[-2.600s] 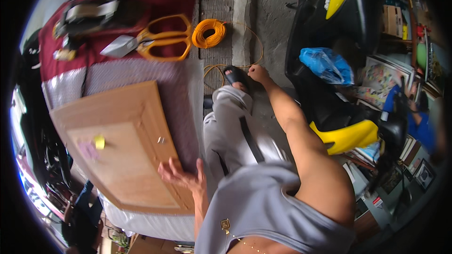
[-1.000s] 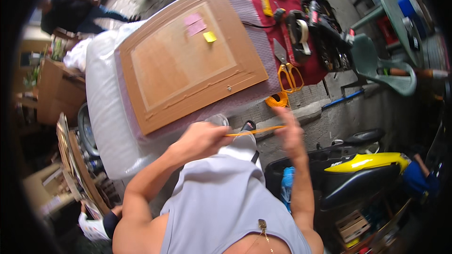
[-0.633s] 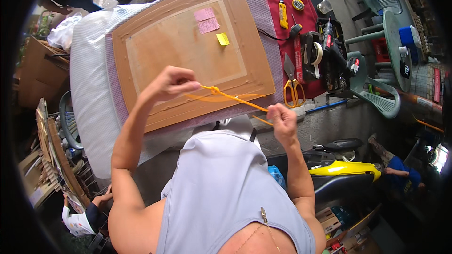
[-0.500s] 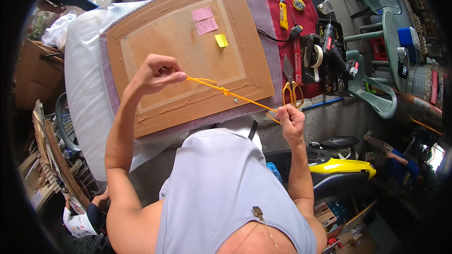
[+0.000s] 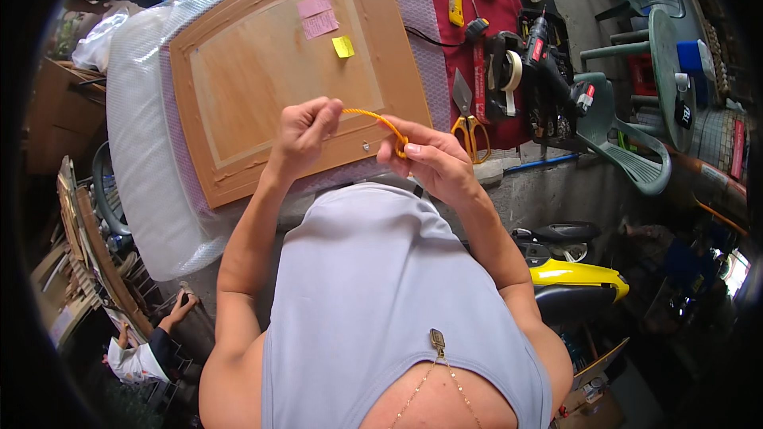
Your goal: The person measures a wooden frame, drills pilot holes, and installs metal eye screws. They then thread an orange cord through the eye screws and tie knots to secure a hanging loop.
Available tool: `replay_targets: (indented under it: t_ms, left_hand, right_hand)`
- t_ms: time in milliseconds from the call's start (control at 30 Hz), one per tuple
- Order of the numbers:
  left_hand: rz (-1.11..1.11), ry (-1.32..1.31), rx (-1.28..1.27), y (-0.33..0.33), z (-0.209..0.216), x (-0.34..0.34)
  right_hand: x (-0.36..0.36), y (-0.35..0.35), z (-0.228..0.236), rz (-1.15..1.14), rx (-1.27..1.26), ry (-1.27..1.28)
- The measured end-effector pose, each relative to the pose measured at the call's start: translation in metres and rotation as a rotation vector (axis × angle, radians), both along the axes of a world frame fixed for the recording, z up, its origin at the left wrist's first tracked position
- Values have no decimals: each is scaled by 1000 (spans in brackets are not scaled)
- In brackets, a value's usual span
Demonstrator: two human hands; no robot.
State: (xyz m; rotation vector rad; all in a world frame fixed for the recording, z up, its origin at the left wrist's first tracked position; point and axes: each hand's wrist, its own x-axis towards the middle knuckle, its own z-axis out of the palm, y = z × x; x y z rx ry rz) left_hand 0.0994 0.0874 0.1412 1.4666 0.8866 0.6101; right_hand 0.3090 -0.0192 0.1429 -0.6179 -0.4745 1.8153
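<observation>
A short orange twisted rope (image 5: 366, 113) is held up between my hands, above the near edge of a brown framed panel (image 5: 274, 71). My left hand (image 5: 308, 133) is closed on one end of it. The fingers of my right hand (image 5: 433, 160) pinch it by a knotted, looped part. The panel lies back up, with pink and yellow paper notes (image 5: 342, 47) stuck on it and small metal fittings near its edges. Under it is bubble wrap (image 5: 143, 143). Orange-handled scissors (image 5: 467, 115) lie just beyond my right hand.
On the red cloth (image 5: 445, 63) are a yellow cutter (image 5: 455, 1), a tape roll (image 5: 513, 71) and a power drill (image 5: 536, 38). Green plastic chairs (image 5: 628, 151) stand at right. A yellow and black motorbike (image 5: 576, 274) is near my right arm. Another person (image 5: 139, 361) is at lower left.
My hands have come together from a wide, taut stretch of the rope. The right hand moved left and up to the knot, and the rope now curves slackly.
</observation>
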Motion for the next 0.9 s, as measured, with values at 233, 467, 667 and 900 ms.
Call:
replay_targets:
  t_ms: [233,467,667,900]
  left_hand:
    - [-176,124,328,-42,42,40]
    - [-231,75,747,-87,31,63]
    - [-277,4,746,-98,33,59]
    - [-43,-106,682,-108,21,74]
  right_hand:
    - [16,-28,16,-95,261,-960]
    - [28,-55,17,-192,353,-1104]
    - [36,-67,10,-132,428,-807]
    - [5,-81,-19,-304,-16,288]
